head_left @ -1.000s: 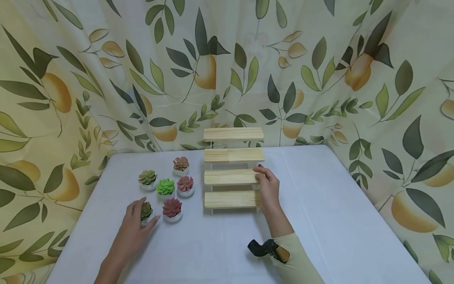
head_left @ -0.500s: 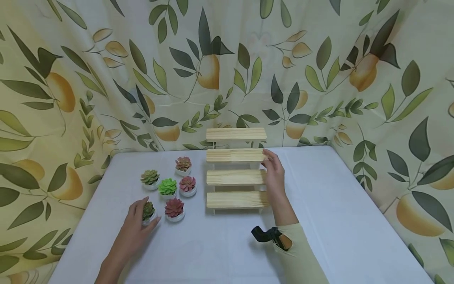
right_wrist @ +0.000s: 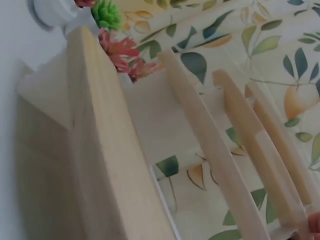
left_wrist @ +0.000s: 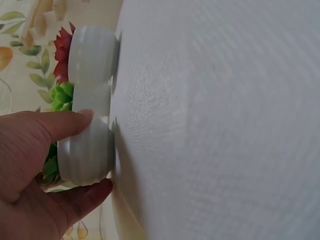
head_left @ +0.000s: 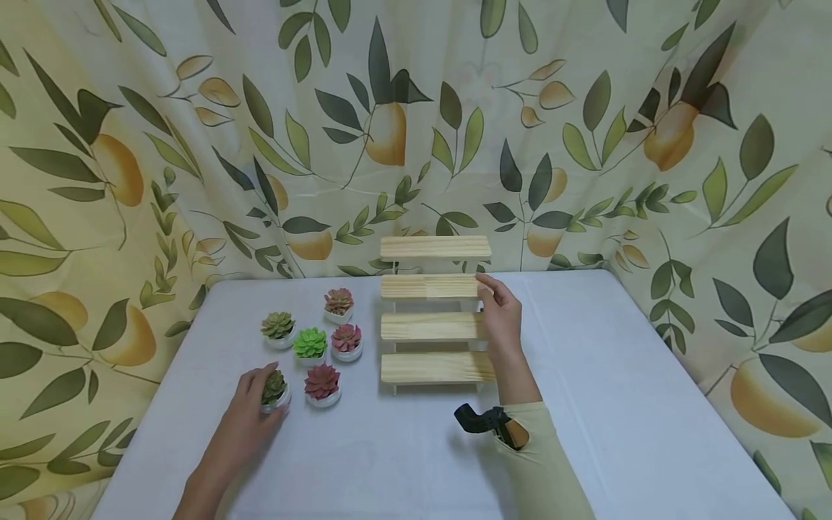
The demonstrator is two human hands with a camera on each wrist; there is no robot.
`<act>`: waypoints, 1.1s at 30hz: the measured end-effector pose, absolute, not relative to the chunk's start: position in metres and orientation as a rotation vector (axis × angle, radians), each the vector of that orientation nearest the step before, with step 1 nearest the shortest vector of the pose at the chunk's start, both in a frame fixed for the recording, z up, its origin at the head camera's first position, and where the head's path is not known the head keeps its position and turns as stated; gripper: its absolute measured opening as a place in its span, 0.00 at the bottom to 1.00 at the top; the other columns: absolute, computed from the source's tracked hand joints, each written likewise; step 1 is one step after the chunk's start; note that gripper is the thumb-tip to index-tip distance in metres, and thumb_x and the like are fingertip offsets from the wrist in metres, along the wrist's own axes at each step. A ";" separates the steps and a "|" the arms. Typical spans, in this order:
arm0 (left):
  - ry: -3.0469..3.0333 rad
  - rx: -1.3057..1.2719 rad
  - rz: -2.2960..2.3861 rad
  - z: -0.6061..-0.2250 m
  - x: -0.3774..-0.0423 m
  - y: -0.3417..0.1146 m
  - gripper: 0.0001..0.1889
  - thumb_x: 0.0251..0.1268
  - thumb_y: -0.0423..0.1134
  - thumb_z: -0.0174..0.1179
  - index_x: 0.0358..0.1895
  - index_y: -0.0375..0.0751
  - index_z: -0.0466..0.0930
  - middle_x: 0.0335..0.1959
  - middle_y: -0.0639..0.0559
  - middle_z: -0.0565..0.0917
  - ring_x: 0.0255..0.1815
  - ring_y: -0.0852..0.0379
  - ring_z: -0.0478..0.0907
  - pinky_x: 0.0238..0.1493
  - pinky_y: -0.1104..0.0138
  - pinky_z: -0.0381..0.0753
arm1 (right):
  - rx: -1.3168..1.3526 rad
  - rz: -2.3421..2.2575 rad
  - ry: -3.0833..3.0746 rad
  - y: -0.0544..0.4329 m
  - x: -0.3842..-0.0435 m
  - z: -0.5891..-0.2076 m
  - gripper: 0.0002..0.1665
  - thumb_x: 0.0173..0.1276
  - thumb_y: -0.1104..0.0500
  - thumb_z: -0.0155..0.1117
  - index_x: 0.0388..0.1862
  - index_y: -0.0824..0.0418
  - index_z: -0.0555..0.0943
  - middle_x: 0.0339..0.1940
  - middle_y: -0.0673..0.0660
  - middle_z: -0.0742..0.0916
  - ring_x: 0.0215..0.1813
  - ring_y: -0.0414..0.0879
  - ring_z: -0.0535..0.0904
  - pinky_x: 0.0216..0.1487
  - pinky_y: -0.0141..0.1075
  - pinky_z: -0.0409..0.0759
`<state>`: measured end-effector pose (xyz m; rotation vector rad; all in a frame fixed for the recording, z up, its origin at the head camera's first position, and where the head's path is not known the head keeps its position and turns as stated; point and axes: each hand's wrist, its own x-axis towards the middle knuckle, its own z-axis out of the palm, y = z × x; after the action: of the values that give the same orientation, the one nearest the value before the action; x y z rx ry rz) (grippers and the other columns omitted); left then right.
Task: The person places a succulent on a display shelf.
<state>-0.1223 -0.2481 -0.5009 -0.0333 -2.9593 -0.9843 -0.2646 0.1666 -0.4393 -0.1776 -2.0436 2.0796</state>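
A tiered wooden display stand (head_left: 425, 327) with pale slats and white supports stands at the back middle of the table. At the right end of its second slat from the top, my right hand (head_left: 503, 321) holds the edge; a fingertip (right_wrist: 314, 223) shows there in the right wrist view. My left hand (head_left: 250, 404) pinches a small potted succulent (head_left: 274, 390), thumb on one side of its white ribbed pot (left_wrist: 86, 155) and fingers on the other. Close by are a dark red succulent (head_left: 322, 381) and a bright green one (head_left: 310, 342).
Behind these sit a pinkish succulent (head_left: 347, 337), a grey-green one (head_left: 278, 325) and a reddish-tan one (head_left: 339, 300), all in white pots. A white cloth (head_left: 403, 462) covers the table. A leaf-and-fruit curtain (head_left: 481, 144) hangs behind. A black device (head_left: 477, 419) is on the right wrist.
My right hand has moved up the stand's right side, from the third slat from the top to the second. My left hand stays at the same succulent. The view has shifted slightly.
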 end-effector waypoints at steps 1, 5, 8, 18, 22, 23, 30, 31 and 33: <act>-2.955 -0.039 -0.988 -0.501 -0.123 -0.248 0.41 0.69 0.37 0.70 0.80 0.37 0.56 0.70 0.29 0.61 0.72 0.25 0.62 0.66 0.33 0.66 | -0.181 2.090 -2.056 0.168 -0.265 -0.439 0.22 0.83 0.55 0.55 0.71 0.57 0.78 0.77 0.51 0.73 0.74 0.46 0.66 0.72 0.48 0.66; -2.933 -0.069 -1.002 -0.503 -0.125 -0.248 0.41 0.68 0.37 0.70 0.79 0.35 0.58 0.69 0.29 0.62 0.71 0.25 0.64 0.66 0.33 0.66 | -0.230 2.080 -2.122 0.174 -0.265 -0.434 0.23 0.83 0.56 0.54 0.73 0.54 0.77 0.79 0.52 0.70 0.72 0.50 0.68 0.73 0.49 0.66; -2.930 -0.080 -0.999 -0.504 -0.126 -0.247 0.40 0.68 0.36 0.70 0.78 0.34 0.59 0.68 0.28 0.63 0.70 0.25 0.65 0.66 0.34 0.67 | -0.293 2.060 -2.129 0.172 -0.266 -0.427 0.23 0.81 0.60 0.52 0.71 0.55 0.78 0.74 0.58 0.73 0.64 0.52 0.71 0.65 0.45 0.70; -2.926 -0.085 -0.980 -0.502 -0.127 -0.241 0.39 0.67 0.35 0.70 0.77 0.33 0.60 0.67 0.27 0.64 0.68 0.25 0.67 0.64 0.34 0.69 | -0.258 1.981 -2.026 0.164 -0.269 -0.435 0.22 0.80 0.63 0.51 0.69 0.59 0.80 0.70 0.57 0.77 0.21 0.38 0.58 0.20 0.26 0.59; -2.891 -0.110 -0.980 -0.499 -0.128 -0.244 0.38 0.65 0.34 0.71 0.76 0.33 0.63 0.66 0.28 0.66 0.67 0.25 0.68 0.64 0.33 0.69 | -0.196 1.960 -2.027 0.165 -0.271 -0.443 0.21 0.81 0.61 0.52 0.68 0.57 0.80 0.58 0.62 0.80 0.18 0.37 0.56 0.19 0.26 0.58; -2.880 -0.114 -0.983 -0.499 -0.128 -0.244 0.38 0.65 0.33 0.72 0.75 0.33 0.64 0.66 0.28 0.67 0.67 0.25 0.68 0.64 0.34 0.69 | -0.186 1.962 -2.031 0.166 -0.272 -0.444 0.21 0.81 0.60 0.52 0.69 0.57 0.80 0.58 0.61 0.80 0.21 0.36 0.60 0.21 0.27 0.60; -2.825 -0.144 -0.992 -0.496 -0.126 -0.249 0.38 0.59 0.31 0.75 0.72 0.33 0.67 0.61 0.28 0.72 0.63 0.28 0.72 0.62 0.35 0.71 | -0.171 1.988 -2.026 0.166 -0.270 -0.449 0.21 0.81 0.59 0.55 0.69 0.57 0.81 0.68 0.53 0.80 0.53 0.44 0.74 0.50 0.33 0.73; -2.816 -0.147 -0.989 -0.495 -0.126 -0.249 0.39 0.58 0.30 0.76 0.72 0.33 0.67 0.60 0.29 0.73 0.62 0.28 0.73 0.61 0.35 0.72 | -0.163 1.987 -2.024 0.166 -0.270 -0.449 0.21 0.81 0.59 0.55 0.69 0.57 0.81 0.68 0.53 0.80 0.54 0.45 0.74 0.50 0.33 0.72; -2.797 -0.149 -0.989 -0.490 -0.127 -0.250 0.40 0.57 0.29 0.76 0.73 0.33 0.67 0.58 0.29 0.73 0.62 0.29 0.73 0.61 0.36 0.73 | -0.145 1.978 -2.019 0.164 -0.271 -0.450 0.21 0.82 0.58 0.55 0.69 0.57 0.80 0.68 0.53 0.80 0.53 0.44 0.73 0.47 0.32 0.72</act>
<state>-0.1273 -0.2503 -0.4902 -0.1493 -2.7971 -0.9889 -0.2709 0.1643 -0.4500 -0.1449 -2.0192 1.9781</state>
